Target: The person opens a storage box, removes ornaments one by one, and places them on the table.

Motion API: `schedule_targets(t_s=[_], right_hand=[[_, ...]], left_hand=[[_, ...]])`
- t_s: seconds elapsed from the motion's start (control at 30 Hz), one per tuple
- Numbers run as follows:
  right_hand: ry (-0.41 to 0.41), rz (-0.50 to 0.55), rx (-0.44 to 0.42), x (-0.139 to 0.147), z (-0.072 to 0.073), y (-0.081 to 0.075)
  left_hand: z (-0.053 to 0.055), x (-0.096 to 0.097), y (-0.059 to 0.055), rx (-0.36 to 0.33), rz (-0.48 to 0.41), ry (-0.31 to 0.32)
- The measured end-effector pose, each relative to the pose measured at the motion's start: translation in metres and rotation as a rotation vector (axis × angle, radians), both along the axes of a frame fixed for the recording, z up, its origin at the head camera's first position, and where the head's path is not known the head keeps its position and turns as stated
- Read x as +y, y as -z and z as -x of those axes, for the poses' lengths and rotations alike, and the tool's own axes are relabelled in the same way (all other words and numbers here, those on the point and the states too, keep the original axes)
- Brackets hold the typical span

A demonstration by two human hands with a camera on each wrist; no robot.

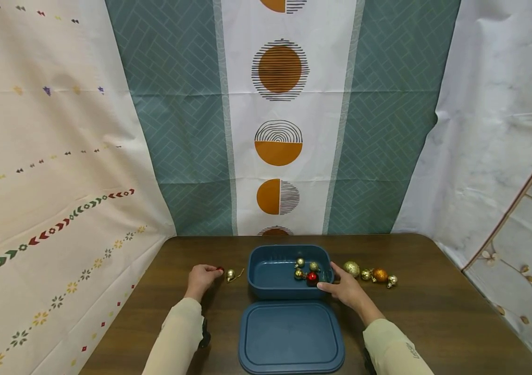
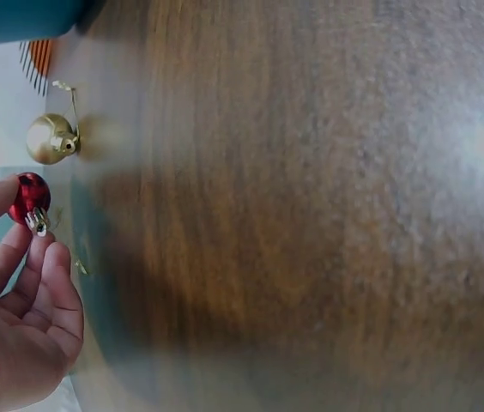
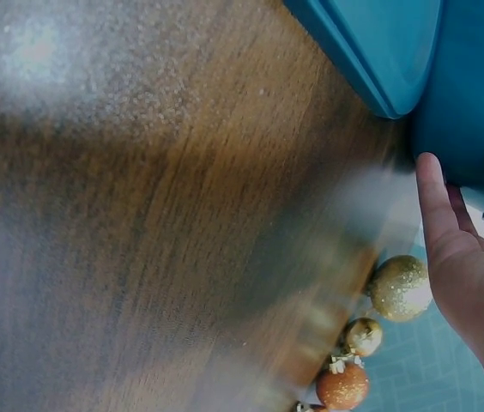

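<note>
My left hand (image 1: pixel 201 281) pinches a small red Christmas bauble (image 2: pixel 30 199) between thumb and fingertips, its gold cap pointing down toward the fingers in the left wrist view. Beside it on the table lies a gold bauble (image 1: pixel 230 274) with a string loop. A blue rectangular box (image 1: pixel 266 293) stands centrally, holding a shiny red bauble (image 1: pixel 312 278) and several gold ones. My right hand (image 1: pixel 349 289) rests against the box's right end with extended fingers, the thumb at the near corner. In the right wrist view a fingertip touches the blue wall (image 3: pixel 461 129).
The blue lid (image 1: pixel 291 338) lies flat on the wooden table (image 1: pixel 434 312), just in front of the box. Right of the box sit a large gold glitter bauble (image 1: pixel 351 269), an orange bauble (image 1: pixel 380 275) and smaller gold ones. Patterned cloths (image 1: pixel 176 130) hang behind the table.
</note>
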State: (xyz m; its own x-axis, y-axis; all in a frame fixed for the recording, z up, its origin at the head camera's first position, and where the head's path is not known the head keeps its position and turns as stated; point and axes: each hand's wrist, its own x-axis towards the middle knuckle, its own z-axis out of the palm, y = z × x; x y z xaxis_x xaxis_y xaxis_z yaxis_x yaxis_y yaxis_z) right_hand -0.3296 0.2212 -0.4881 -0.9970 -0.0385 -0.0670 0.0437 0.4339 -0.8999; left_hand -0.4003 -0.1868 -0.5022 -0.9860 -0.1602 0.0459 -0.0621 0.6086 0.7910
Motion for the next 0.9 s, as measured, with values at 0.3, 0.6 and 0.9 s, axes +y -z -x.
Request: schedule_targets(t_s=[0.3, 0.6, 0.9], right_hand=[[0.002, -0.001, 0.003, -0.001, -0.001, -0.001], [0.007, 0.008, 0.003, -0.001, 0.000, -0.001], [0.008, 0.004, 0.001, -0.002, 0.000, -0.001]], left_hand=[[0.007, -0.003, 0.012, 0.008, -0.011, 0.030], [-0.007, 0.007, -0.004, -0.007, 0.026, 0.017], [-0.014, 0.007, -0.012, 0.008, 0.014, 0.025]])
